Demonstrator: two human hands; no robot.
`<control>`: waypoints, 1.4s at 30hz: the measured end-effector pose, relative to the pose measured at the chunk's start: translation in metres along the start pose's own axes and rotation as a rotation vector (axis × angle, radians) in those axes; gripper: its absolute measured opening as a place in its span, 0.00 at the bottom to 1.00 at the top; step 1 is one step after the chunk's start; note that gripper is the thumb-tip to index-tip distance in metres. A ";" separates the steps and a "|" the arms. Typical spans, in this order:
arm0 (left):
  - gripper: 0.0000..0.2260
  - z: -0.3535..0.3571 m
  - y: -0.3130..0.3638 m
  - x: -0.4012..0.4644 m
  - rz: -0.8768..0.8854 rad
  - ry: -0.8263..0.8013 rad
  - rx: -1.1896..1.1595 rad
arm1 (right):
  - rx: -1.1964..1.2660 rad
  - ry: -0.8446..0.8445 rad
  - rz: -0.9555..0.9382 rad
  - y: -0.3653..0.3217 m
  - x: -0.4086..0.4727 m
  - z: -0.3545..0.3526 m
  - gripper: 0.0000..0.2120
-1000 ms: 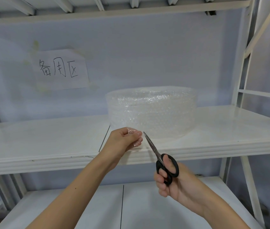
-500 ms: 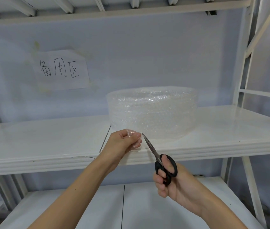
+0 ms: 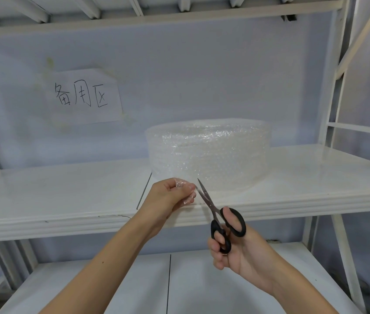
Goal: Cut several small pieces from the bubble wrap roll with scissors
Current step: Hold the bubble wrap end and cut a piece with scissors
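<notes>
Head view is showing the left hand (image 3: 171, 196) pinching the light, limp bubble wrap (image 3: 209, 155) edge taut while the right hand (image 3: 231, 243) is gripping scissors (image 3: 221, 216) beside it.

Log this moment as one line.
left hand: pinches bubble wrap edge | right hand: holds scissors | blades at wrap | roll on shelf

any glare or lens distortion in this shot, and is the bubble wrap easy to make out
Head view: soft, even light; faint sheen on the white shelf; wide-angle bending bows the shelf edge and tilts the uprights; the bubble wrap roll is pale and translucent, low in contrast against the wall; the scissors are sharp.
</notes>
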State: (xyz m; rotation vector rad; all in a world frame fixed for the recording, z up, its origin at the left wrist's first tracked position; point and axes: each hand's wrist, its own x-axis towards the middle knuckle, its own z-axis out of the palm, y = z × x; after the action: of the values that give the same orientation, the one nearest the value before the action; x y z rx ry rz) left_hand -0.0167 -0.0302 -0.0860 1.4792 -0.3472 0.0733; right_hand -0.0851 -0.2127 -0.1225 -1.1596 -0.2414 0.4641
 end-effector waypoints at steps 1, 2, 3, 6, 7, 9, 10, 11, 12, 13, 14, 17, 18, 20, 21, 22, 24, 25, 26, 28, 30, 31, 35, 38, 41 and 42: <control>0.04 0.000 0.000 -0.001 -0.001 0.000 -0.002 | -0.003 0.007 -0.005 -0.001 0.000 0.001 0.25; 0.05 0.000 -0.001 -0.001 -0.003 0.000 -0.005 | -0.006 0.015 -0.009 -0.002 0.001 0.002 0.25; 0.05 -0.001 -0.001 -0.001 -0.005 0.000 -0.007 | -0.008 0.023 -0.012 -0.003 0.001 0.003 0.25; 0.05 0.000 -0.001 -0.002 -0.011 0.001 -0.017 | -0.007 0.014 -0.023 -0.002 0.002 0.003 0.25; 0.05 0.000 -0.002 -0.002 -0.014 0.004 -0.024 | -0.007 0.006 -0.029 -0.002 0.003 0.002 0.26; 0.04 0.001 -0.002 -0.002 -0.019 0.013 -0.035 | -0.011 0.006 -0.043 -0.001 0.003 0.002 0.28; 0.04 0.001 -0.002 -0.003 -0.021 0.018 -0.040 | -0.013 0.014 -0.047 -0.001 0.003 0.002 0.28; 0.04 0.002 -0.002 -0.003 -0.022 0.021 -0.042 | -0.013 0.021 -0.053 0.000 0.003 0.002 0.27; 0.04 0.003 -0.002 -0.002 -0.023 0.022 -0.045 | -0.014 0.026 -0.060 0.000 0.003 0.002 0.26; 0.04 0.003 -0.002 -0.002 -0.025 0.021 -0.046 | -0.017 0.029 -0.067 -0.001 0.003 0.002 0.25; 0.04 0.005 -0.001 -0.002 -0.026 0.021 -0.050 | -0.020 0.033 -0.075 -0.001 0.004 0.002 0.25; 0.03 0.008 -0.001 -0.002 -0.026 0.021 -0.073 | -0.009 0.035 -0.086 -0.002 0.005 0.003 0.28; 0.03 0.008 -0.001 -0.003 -0.024 0.021 -0.078 | -0.003 0.029 -0.086 -0.002 0.005 0.003 0.28; 0.03 0.008 -0.001 -0.003 -0.021 0.017 -0.074 | 0.000 0.023 -0.085 -0.003 0.006 0.003 0.27; 0.04 0.008 -0.001 -0.003 -0.019 0.017 -0.068 | -0.004 0.025 -0.084 -0.004 0.006 0.002 0.26; 0.04 0.008 -0.001 -0.003 -0.018 0.017 -0.064 | -0.009 0.030 -0.084 -0.004 0.007 0.002 0.26; 0.04 0.007 -0.001 -0.003 -0.019 0.020 -0.059 | -0.017 0.044 -0.089 -0.003 0.008 0.003 0.25; 0.04 0.006 -0.002 -0.003 -0.020 0.023 -0.058 | -0.015 0.051 -0.092 -0.002 0.008 0.003 0.25; 0.04 0.006 -0.002 -0.003 -0.023 0.025 -0.055 | -0.011 0.056 -0.095 -0.001 0.008 0.003 0.24; 0.03 0.007 -0.002 -0.002 -0.029 0.027 -0.052 | -0.003 0.046 -0.109 0.002 0.008 0.003 0.24; 0.03 0.008 -0.001 -0.001 -0.035 0.021 -0.053 | 0.016 0.022 -0.124 0.003 0.009 0.002 0.29; 0.03 0.008 0.000 -0.001 -0.037 0.016 -0.051 | 0.028 0.008 -0.121 0.003 0.009 0.001 0.31; 0.03 0.007 0.002 -0.002 -0.022 -0.006 -0.016 | 0.033 -0.046 -0.068 -0.003 0.009 -0.002 0.32; 0.04 0.004 0.002 -0.002 -0.017 0.008 -0.002 | -0.005 -0.010 -0.048 -0.009 0.009 -0.001 0.30; 0.04 0.002 0.000 -0.001 -0.026 0.022 -0.010 | -0.018 0.038 -0.048 -0.009 0.009 -0.002 0.24; 0.04 0.002 0.000 -0.001 -0.029 0.020 -0.013 | -0.020 0.043 -0.048 -0.008 0.009 -0.003 0.22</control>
State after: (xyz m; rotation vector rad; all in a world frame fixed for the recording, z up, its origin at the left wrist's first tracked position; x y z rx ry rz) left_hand -0.0180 -0.0318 -0.0862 1.4689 -0.3098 0.0622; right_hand -0.0738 -0.2137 -0.1171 -1.1798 -0.2370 0.3945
